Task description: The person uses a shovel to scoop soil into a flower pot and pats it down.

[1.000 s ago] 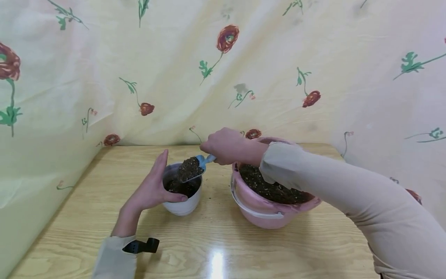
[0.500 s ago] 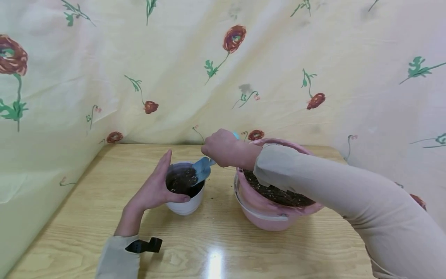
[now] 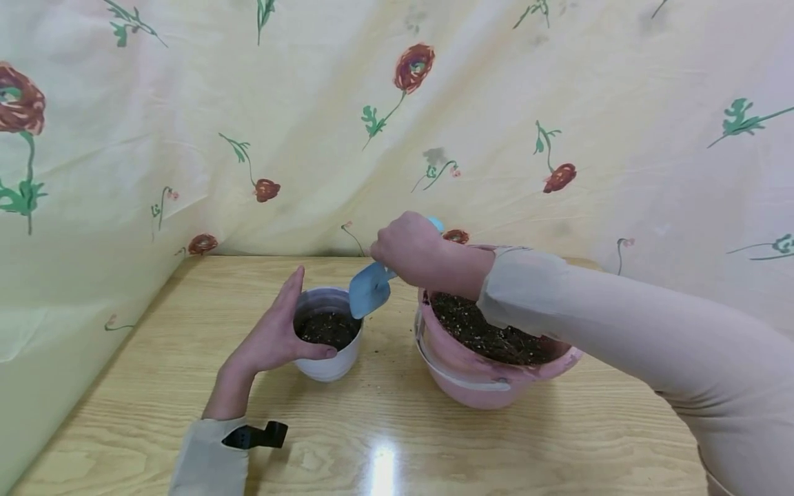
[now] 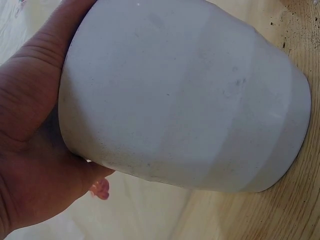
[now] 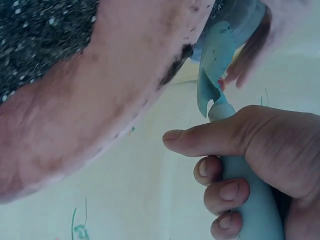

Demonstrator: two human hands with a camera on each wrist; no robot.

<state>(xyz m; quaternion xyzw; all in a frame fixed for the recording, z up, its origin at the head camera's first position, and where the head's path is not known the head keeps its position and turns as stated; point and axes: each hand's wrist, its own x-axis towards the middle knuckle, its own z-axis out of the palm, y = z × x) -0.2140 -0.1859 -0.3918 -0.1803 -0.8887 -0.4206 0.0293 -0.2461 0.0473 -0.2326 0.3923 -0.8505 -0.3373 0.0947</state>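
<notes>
A white flowerpot (image 3: 327, 365) with dark soil in its bottom stands on the wooden table. My left hand (image 3: 273, 331) holds it by the left side of the rim, thumb along the near edge. The left wrist view shows the pot's pale wall (image 4: 175, 95) against the palm. My right hand (image 3: 412, 248) grips the handle of a small blue trowel (image 3: 370, 289), its blade turned over beside the pot's right rim. In the right wrist view the fingers wrap the trowel's handle (image 5: 255, 200), and the blade's visible side carries only specks of soil.
A pink bucket (image 3: 471, 396) full of dark soil (image 3: 490, 337), with a pale handle, stands right of the pot under my right forearm. Soil crumbs (image 3: 375, 351) lie between the two. Flower-patterned cloth (image 3: 322, 124) hangs behind and at the sides of the table.
The trowel first held a heap of soil over the pot, then tipped it in. My right hand has since lifted the trowel up and rightward. The left hand keeps its hold.
</notes>
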